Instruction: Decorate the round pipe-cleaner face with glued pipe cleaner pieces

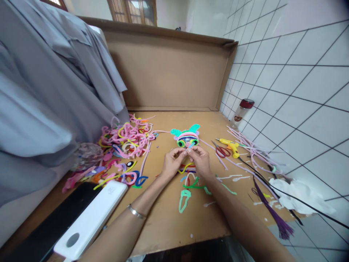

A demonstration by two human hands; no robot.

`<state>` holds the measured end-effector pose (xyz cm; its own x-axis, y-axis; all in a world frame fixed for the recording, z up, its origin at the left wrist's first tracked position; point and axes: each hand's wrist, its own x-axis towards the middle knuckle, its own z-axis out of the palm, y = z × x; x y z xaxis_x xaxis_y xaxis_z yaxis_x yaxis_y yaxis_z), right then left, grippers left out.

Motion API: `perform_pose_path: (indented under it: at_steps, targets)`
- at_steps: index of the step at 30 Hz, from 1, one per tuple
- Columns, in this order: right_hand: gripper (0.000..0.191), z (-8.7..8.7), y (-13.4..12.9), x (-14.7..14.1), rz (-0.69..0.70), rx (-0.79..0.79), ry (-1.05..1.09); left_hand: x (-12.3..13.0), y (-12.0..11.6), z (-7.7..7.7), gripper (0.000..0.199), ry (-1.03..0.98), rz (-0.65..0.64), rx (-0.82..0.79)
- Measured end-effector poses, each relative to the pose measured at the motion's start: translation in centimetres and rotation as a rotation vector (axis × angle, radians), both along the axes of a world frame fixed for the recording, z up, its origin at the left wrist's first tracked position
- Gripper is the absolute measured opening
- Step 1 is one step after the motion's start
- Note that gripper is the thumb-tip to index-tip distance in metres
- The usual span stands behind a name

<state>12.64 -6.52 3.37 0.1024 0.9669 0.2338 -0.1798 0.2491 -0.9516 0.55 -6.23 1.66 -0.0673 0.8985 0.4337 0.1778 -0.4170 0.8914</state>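
In the middle of the table, my left hand (173,161) and my right hand (200,160) meet, fingertips pinched together on a short light-blue pipe cleaner (191,145). Just beyond them lies a figure's head (188,133) made of coiled pipe cleaners, with green ears, yellow-green ringed eyes and striped bands. My fingers partly cover its lower edge. Between my wrists are a yellow pipe cleaner (185,167) and some red and white ones, partly hidden. Closer to me rests a bent mint-green pipe cleaner loop (184,201).
A tangled pink pipe-cleaner pile (131,136) is on the left, behind a white power bank (91,220) and black device (51,222). At right are red-handled scissors (223,151), a yellow glue gun (230,146), a purple tassel (275,218), white wadding (294,196) and a bottle (241,113).
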Motion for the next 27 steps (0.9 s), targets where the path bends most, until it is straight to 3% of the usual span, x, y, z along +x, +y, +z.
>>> perform_pose_path:
  at_steps: [8, 16, 27]
  targets:
    - [0.026, 0.3, -0.1, 0.0, 0.027, -0.017, 0.059, 0.2, 0.0, 1.1, 0.025, -0.099, -0.032, -0.027]
    - [0.028, 0.3, 0.3, 0.5, 0.008, -0.001, 0.097, 0.6, 0.1, 2.3, 0.018, 0.046, 0.037, 0.052]
    - [0.027, 0.3, 1.1, 1.6, -0.041, 0.001, 0.11, 1.7, 2.0, 2.5, 0.014, 0.158, -0.039, 0.142]
